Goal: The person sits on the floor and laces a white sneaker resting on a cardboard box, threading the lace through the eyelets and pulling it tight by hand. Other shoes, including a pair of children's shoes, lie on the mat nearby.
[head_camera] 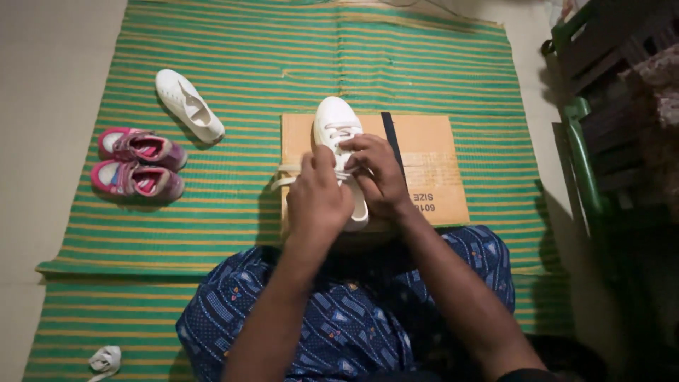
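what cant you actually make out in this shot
- Head view: rear half of the white shoe on the cardboard box, covered by the left hand and right hand.
- How each grip pinches the lace: fingers hide it.
- Small white object on the mat: too small to identify.
- Dark furniture: cut off by the right edge, dim.

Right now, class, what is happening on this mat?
A seated person works both hands at the laces of a white sneaker standing on a cardboard box. The left hand and right hand pinch the laces. Its mate, another white sneaker, and a pink pair lie on the striped mat.
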`<state>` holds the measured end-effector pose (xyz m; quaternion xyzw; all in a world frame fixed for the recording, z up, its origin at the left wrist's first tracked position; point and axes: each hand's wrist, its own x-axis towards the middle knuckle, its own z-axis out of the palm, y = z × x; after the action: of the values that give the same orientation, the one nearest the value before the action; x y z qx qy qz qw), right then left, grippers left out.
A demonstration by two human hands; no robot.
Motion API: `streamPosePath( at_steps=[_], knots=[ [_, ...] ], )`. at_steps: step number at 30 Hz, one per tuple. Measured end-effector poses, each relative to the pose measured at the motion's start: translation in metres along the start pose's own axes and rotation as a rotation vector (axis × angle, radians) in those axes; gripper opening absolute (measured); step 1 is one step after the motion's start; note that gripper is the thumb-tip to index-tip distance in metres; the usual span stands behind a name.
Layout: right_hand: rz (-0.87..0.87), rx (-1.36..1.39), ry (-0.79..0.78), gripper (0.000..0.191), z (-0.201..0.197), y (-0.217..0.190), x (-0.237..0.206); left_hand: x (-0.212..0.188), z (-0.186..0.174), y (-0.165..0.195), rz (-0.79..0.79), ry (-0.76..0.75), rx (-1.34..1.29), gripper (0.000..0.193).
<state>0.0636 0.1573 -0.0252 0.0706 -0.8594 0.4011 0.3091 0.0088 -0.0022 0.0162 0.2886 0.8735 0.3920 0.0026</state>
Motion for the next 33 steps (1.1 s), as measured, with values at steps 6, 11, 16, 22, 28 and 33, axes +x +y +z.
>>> streamPosePath(
  at_steps=[6,11,16,22,28,33],
  knots=[
    [0.034,0.141,-0.052,0.019,-0.007,-0.012,-0.001,-0.002,0.006,0.002,0.151,0.371,-0.140,0.047],
    [0.206,0.223,-0.469,0.031,-0.071,-0.026,-0.027,0.002,0.001,-0.021,0.051,0.343,-0.323,0.041],
    [0.425,0.672,-0.082,0.023,-0.207,0.015,-0.050,0.010,-0.004,-0.031,0.074,0.343,-0.271,0.037],
    [0.335,1.054,0.753,0.010,-0.209,0.069,-0.041,0.012,-0.016,-0.020,-0.050,0.232,-0.304,0.041],
    [0.327,0.126,0.340,0.036,-0.081,0.018,-0.021,0.015,-0.054,-0.024,0.008,-0.001,-0.381,0.031],
    [-0.140,-0.222,-0.398,0.068,-0.046,-0.038,0.040,0.012,-0.081,-0.038,0.272,-0.062,-0.031,0.017]
  ],
)
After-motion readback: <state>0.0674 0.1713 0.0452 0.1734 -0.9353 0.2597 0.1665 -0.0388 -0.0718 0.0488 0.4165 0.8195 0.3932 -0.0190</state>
